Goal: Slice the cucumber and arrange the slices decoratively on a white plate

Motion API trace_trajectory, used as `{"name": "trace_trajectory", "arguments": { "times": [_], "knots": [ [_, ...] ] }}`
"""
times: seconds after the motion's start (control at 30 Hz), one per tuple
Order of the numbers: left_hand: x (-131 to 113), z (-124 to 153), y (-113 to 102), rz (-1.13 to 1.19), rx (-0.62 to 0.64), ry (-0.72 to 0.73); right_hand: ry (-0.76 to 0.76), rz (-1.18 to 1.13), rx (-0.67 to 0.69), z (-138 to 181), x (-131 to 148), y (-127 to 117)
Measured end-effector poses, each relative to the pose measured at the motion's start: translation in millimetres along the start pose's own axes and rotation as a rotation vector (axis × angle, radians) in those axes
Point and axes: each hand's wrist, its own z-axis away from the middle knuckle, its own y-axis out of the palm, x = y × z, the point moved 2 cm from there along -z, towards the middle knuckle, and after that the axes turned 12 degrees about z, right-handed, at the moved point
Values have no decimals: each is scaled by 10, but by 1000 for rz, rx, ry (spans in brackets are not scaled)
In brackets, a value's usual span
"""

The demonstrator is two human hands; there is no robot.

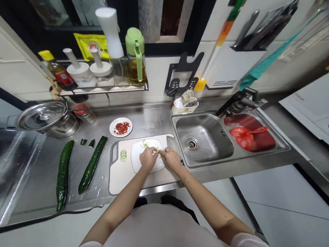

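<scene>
My left hand [148,158] and my right hand [170,158] meet over the right side of a white plate [139,166]. Their fingers are pinched around cucumber slices [159,153], pale green with dark rims. More cucumber slices [144,143] lie fanned near the plate's far edge. The plate rests on a light cutting board [120,179], where a short stack of round cucumber slices [123,155] sits to the left. A knife blade [171,141] shows at the board's right edge, its handle partly behind my right hand.
Left of the board lie two cucumbers [93,164], one cut, and two cut ends [91,143]. Behind stands a small plate [112,129] of chopped red pieces. A steel pot [62,126] is at the back left. On the right, a double sink [204,135] holds a red plastic bag [243,139].
</scene>
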Motion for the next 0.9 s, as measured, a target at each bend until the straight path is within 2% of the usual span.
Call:
{"name": "trace_trajectory", "arguments": {
  "times": [0.27,0.63,0.9],
  "knots": [
    [-3,-6,-10,-1,11,7,-69,28,5,1,15,30],
    [-19,-2,-23,-1,6,-4,-73,14,33,6,0,19],
    [-9,9,-28,4,7,-3,-61,-11,2,-15,-25,75]
  ]
}}
